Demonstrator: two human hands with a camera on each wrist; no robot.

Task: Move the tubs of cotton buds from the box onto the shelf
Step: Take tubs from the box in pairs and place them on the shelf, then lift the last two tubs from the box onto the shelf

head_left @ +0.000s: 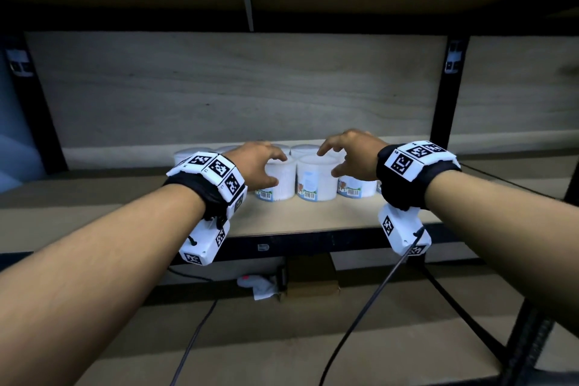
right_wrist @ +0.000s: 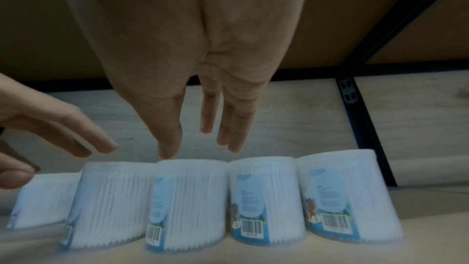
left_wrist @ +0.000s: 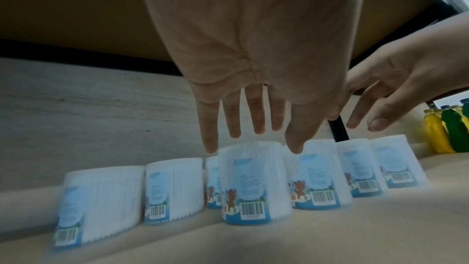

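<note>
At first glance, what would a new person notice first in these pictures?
Two bare hands, left hand and right hand, hover with spread fingers over a cluster of white cotton bud tubs standing upright on the wooden shelf. White tracking bands with black square codes wrap both wrists.

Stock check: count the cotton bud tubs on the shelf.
7 at least, all on the shelf: two tubs at left, one behind, one in front below the left hand, three running right. Others may be hidden.

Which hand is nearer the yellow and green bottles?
Right. The right hand reaches in on the side of the bottles; the left hand is farther, over the middle tubs.
</note>
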